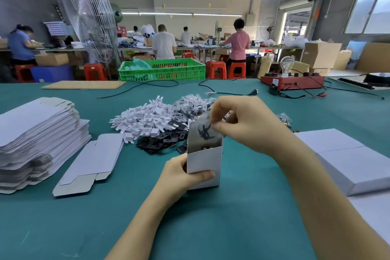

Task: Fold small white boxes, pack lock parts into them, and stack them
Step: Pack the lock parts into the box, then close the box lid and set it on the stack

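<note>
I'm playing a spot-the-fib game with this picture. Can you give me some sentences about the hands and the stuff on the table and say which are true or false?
1. The left hand holds the small upright white cardboard box. True.
2. The right hand rests flat on the teal table. False: it pinches a clear plastic bag of small dark parts over the box's open top.
3. The stack of flat white box blanks lies left of the box. True.
4. The green plastic crate sits on the teal table. False: it stands beyond the far edge.
5. The box's top is closed. False: it is open.
</note>
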Motion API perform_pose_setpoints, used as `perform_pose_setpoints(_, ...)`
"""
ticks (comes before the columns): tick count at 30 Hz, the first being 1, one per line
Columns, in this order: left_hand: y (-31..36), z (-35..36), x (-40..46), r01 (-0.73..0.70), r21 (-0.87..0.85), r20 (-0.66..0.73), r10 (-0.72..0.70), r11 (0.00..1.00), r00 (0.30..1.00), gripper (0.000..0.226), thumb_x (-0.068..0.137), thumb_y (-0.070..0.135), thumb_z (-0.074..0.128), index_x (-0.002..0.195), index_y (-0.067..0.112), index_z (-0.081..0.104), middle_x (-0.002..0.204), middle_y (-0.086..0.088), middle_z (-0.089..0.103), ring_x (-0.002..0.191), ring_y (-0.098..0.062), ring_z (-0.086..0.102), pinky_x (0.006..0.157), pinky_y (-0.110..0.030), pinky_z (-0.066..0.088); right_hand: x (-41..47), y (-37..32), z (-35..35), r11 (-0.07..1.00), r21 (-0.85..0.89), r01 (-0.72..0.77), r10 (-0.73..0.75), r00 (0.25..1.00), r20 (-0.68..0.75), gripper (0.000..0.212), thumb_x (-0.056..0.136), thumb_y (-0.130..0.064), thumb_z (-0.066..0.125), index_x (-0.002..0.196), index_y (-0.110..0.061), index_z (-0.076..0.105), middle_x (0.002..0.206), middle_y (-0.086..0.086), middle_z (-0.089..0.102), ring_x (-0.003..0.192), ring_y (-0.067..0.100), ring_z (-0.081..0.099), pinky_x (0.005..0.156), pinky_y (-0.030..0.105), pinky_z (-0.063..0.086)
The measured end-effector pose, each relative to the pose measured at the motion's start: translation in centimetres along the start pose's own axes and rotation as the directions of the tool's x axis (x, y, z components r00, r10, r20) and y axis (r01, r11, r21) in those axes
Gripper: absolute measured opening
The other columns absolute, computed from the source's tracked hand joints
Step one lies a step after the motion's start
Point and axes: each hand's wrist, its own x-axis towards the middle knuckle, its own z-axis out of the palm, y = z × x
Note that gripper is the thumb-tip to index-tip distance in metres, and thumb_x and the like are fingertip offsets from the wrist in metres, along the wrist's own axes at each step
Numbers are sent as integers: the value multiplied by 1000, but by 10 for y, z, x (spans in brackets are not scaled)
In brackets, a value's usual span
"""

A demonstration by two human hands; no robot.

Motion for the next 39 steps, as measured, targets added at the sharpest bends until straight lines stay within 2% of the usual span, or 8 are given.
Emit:
perform_pose_setpoints(3,0,0,1,0,-1,-7,0,1000,1000,40,51,42,84,90,38,75,90,9,76,81,-3,68,71,-19,53,1,0,13,994,-108,23,-16,998,64,18,81,0,61,81,-18,61,82,-1,68,69,9,60,63,22,44)
perform_pose_setpoints(8,0,-1,0,-1,7,-10,1,1000,1000,41,52,43,82,92,42,73,92,11,76,85,-4,70,69,-16,53,5,-1,32,994,-105,11,-17,998,-54,17,81,0,58,95,-10,60,80,7,67,76,25,59,72,41,49)
perform_pose_setpoints(12,0,-1,0,-2,33,-11,2,999,1000,39,52,46,81,90,44,72,91,12,76,87,-5,70,71,-18,53,5,-2,40,996,-84,39,-43,998,-41,17,83,3,57,94,-11,60,78,6,67,75,24,60,71,38,48)
perform_pose_setpoints(18,0,-1,2,5,58,-18,-4,998,1000,39,49,50,79,87,45,71,89,12,75,83,-5,69,68,-19,52,6,-3,41,969,-234,84,-26,970,241,33,90,-2,47,103,-16,73,98,1,73,87,17,59,85,34,44)
perform_pose_setpoints(24,-2,-2,2,4,58,0,-4,998,1000,39,52,50,79,90,47,71,91,13,75,88,-7,69,70,-19,51,5,-6,32,980,-196,46,-31,996,79,17,85,-4,56,93,-12,69,88,1,69,82,15,58,77,34,47)
perform_pose_setpoints(33,-5,-2,5,16,74,-14,-16,997,1000,36,51,47,80,85,41,71,86,9,75,79,-7,66,69,-23,51,5,-8,37,957,-280,78,27,934,355,40,85,-2,43,107,-19,73,99,-1,71,88,12,50,80,30,48)
perform_pose_setpoints(35,-6,-2,5,13,52,-3,-13,999,1000,38,52,46,80,89,41,72,91,10,75,86,-7,69,74,-24,53,4,-3,26,984,-177,32,19,961,275,35,88,-4,47,104,-20,73,95,-8,71,76,0,56,68,16,45)
perform_pose_setpoints(39,-3,-2,4,11,-45,12,-11,999,1000,36,61,33,82,95,39,73,99,8,76,94,-10,71,75,-20,54,-1,21,17,975,173,-139,170,969,-180,20,92,-11,55,93,-22,71,85,-6,71,66,-1,59,58,12,43)
